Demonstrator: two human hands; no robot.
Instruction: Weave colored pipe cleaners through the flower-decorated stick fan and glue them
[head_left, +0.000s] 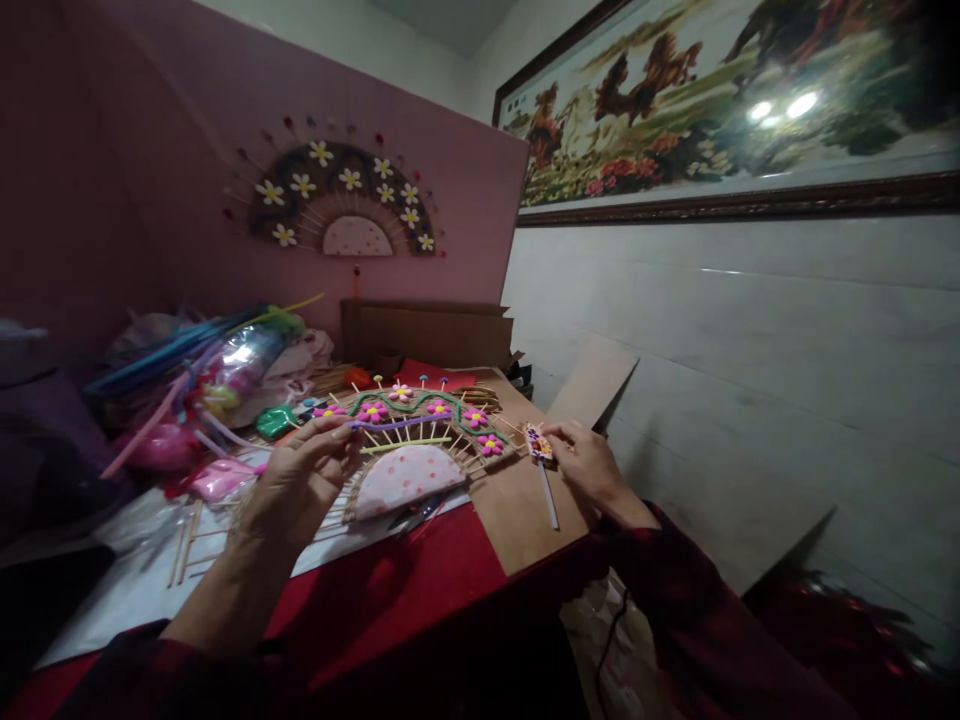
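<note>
My left hand (304, 480) pinches the end of a thin purple strip (405, 424), which stretches rightward over a half-round fan (409, 482). The fan carries pink flowers with yellow centres (438, 408), a wavy green cord (459, 420) and a pale, red-dotted half disc at its base. Light sticks radiate between the disc and the brown outer band. Across the sticks lies a yellow-green strip (405, 445). Right of the fan, my right hand (589, 465) has its fingers closed on a small purple, orange and white patterned piece (538, 443). A pale stick (549, 497) extends below that piece.
Bagged pink and green material (225, 478) and a heap of coloured rods (180, 355) fill the left. Cardboard (517, 530) lies over the red tablecloth (420, 580). Scissors (416, 515) sit before the fan. A finished flowered fan (341, 195) hangs on the pink panel.
</note>
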